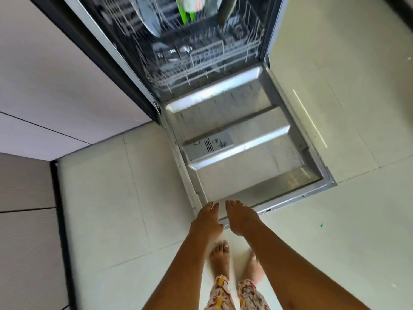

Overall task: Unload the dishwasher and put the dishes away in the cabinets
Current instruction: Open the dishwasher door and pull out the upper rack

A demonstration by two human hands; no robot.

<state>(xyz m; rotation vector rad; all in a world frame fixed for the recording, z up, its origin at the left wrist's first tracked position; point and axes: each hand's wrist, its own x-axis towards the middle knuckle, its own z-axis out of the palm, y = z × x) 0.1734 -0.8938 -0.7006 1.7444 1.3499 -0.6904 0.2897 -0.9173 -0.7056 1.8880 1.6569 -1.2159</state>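
- Currently both forearms are stretched forward and down from the near edge of the view, side by side and almost parallel.
- The left hand (206, 221) is held palm down with its fingers straight and close together; nothing is held in it.
- The right hand (242, 221) is posed the same way just beside it, fingers flat and extended, with nothing gripped.
- The fingertips of both hands are seen over the near rim of the dishwasher door (245, 121); whether the rim is actually touched cannot be told.
- The door is folded down flat and fully open, reaching from the machine at the far middle of the scene towards the hands.
- Its steel inner face is dull and streaked, and a grey detergent dispenser (209, 145) is set in its middle.
- Beyond the door, the lower rack (201, 63) is seen inside the tub, blurred.
- A pale plate (148, 19) is stood on edge at the far left of the rack, with a bright green item (184, 16) just to its right.
- Pale cabinet fronts (44, 74) are seen on the left, and a light tiled floor (357, 108) on the right.
- Bare feet (220, 256) and patterned trousers (220, 294) are seen below the forearms.
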